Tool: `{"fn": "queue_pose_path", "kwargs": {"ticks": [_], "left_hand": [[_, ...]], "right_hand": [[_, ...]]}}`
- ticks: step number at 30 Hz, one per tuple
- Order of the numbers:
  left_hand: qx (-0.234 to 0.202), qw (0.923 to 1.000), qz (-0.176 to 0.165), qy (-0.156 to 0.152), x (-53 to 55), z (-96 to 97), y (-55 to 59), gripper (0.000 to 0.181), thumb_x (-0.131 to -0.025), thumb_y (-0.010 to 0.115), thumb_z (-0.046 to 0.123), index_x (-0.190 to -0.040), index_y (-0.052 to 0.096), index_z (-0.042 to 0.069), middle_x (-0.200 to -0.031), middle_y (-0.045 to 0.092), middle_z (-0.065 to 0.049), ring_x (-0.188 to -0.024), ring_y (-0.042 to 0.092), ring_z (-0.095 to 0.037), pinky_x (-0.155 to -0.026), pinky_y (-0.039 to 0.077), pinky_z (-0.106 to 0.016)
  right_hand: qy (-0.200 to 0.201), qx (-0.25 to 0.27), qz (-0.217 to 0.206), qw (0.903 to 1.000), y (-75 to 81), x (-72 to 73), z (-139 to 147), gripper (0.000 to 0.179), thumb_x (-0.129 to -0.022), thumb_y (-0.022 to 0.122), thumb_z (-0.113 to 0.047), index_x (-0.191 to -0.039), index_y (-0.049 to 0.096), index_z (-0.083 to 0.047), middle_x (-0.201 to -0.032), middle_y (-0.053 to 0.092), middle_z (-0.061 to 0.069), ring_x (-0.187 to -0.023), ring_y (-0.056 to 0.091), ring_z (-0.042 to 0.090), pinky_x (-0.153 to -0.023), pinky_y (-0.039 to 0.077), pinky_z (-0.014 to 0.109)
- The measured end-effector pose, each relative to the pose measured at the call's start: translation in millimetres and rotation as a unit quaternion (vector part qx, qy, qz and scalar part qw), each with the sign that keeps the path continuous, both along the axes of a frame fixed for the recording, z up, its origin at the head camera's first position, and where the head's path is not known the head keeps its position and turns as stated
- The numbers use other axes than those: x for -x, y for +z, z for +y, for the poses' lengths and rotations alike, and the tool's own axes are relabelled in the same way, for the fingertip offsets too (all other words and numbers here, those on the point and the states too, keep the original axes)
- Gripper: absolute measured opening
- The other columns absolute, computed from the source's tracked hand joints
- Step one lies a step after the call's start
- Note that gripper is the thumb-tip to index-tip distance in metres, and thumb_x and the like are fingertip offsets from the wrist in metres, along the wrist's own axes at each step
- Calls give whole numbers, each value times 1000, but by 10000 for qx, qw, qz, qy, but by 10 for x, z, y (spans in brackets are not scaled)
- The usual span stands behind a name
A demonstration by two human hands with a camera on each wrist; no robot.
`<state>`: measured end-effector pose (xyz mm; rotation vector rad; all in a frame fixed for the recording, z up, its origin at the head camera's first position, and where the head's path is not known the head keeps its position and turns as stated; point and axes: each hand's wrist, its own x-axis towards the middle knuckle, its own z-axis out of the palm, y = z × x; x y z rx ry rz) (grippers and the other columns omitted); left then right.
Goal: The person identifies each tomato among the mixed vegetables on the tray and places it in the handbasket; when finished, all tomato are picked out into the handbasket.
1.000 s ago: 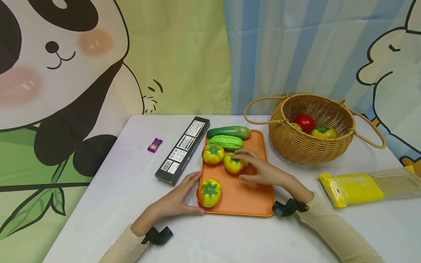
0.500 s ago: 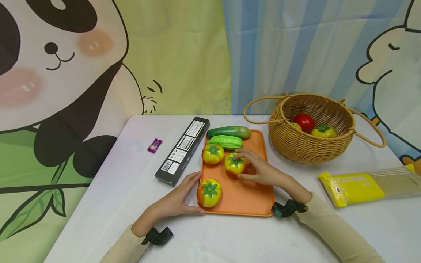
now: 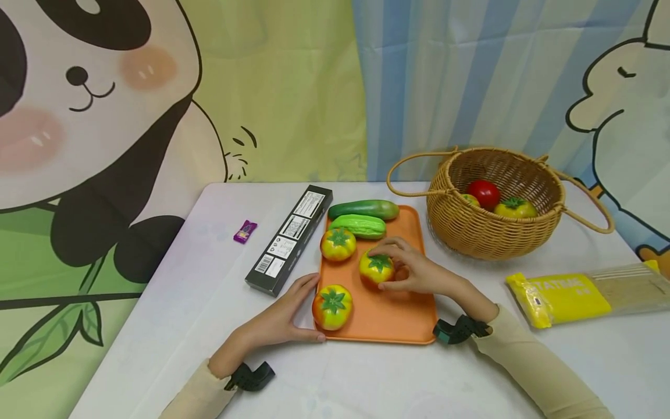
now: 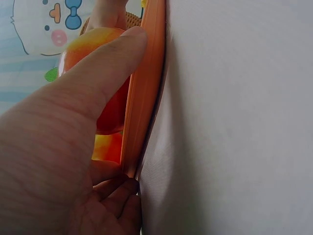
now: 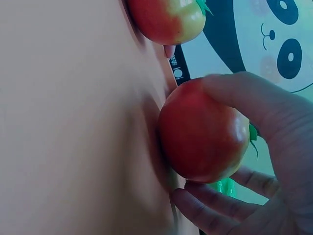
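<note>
An orange tray (image 3: 389, 323) lies on the white table. My left hand (image 3: 285, 314) holds its near left corner, with thumb on the front rim and fingers along the left rim; the left wrist view shows them on the tray edge (image 4: 144, 88). Between thumb and fingers sits a yellow-red toy tomato (image 3: 332, 307). My right hand (image 3: 416, 270) grips another toy tomato (image 3: 374, 270) at mid-tray, thumb on one side and fingers on the other. Its red underside (image 5: 203, 132) is at or just above the tray; I cannot tell which. A third tomato (image 3: 337, 244) is left of it.
A green cucumber (image 3: 363, 209) and a lighter ridged gourd (image 3: 358, 226) lie at the tray's far end. The wicker basket (image 3: 492, 235) behind right holds several toy fruits. A black box (image 3: 289, 241), a purple packet (image 3: 245, 231) and a yellow noodle pack (image 3: 570, 299) flank the tray.
My right fingers have closed in on the middle tomato, which has tilted and shifted slightly right and nearer to me. The left hand keeps its place at the tray corner.
</note>
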<state>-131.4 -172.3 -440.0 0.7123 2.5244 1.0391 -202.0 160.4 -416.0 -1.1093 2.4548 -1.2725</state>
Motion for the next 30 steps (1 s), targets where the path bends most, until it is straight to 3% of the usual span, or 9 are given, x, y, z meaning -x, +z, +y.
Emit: {"fn": "queue_pose_path", "kwargs": {"ticks": [11,22,30], "left_hand": [[44,10000,-12,17,7,4,-5,115,-71,82,54,-157,18,14,-161,16,0,-145,25,-24,-115,28,-49],[64,10000,25,10,10,3,4,115,-71,82,56,-157,18,13,-161,16,0,-145,25,-24,-115,29,-48],[35,10000,23,0,5,7,22,115,-71,82,54,-157,19,13,-161,17,-1,-145,25,-25,-115,28,-49]], "right_hand": [[208,51,-267,9994,6,-4,10,58,-85,78,-24,-134,50,-17,-137,44,7,-124,46,25,-96,50,45],[0,-183,-376,9991,62,-24,35,66,-85,78,-26,-142,47,-12,-142,43,12,-123,49,28,-96,50,44],[-86,-348,-290,9989,108,-43,51,65,-85,77,-29,-141,48,-16,-142,43,11,-124,47,27,-95,50,46]]}}
